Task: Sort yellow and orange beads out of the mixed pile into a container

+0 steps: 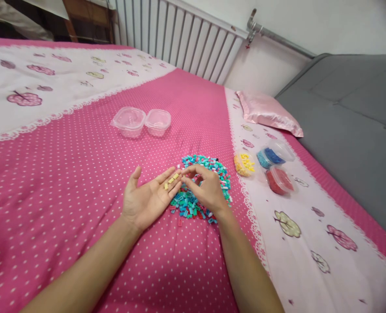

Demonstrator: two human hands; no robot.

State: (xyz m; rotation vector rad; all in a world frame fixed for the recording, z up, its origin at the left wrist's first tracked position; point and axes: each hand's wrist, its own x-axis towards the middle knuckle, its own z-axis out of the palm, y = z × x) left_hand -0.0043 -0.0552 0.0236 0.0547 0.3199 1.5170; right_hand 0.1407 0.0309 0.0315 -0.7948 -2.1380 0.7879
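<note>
Palm up and fingers stretched out, my left hand (149,198) is open, with several small pale-yellow plastic pieces (171,180) lying in a row along its fingers. Thumb and fingertips of my right hand (204,186) are drawn together in a pinch beside the left fingertips. Whatever sits in that pinch is too small or hidden to make out. Beneath and behind both hands spreads a pile of small plastic building pieces (188,204), mostly teal, blue and green, with some red, pink and white. My right hand covers part of this pile.
Two clear plastic tubs (129,124) stand on the pink dotted bedspread (82,174) beyond the pile. To the right are a tub of yellow pieces (245,164), one of blue pieces (271,156) and one of red pieces (279,180). A pink pillow (267,113) lies by the grey headboard (349,104).
</note>
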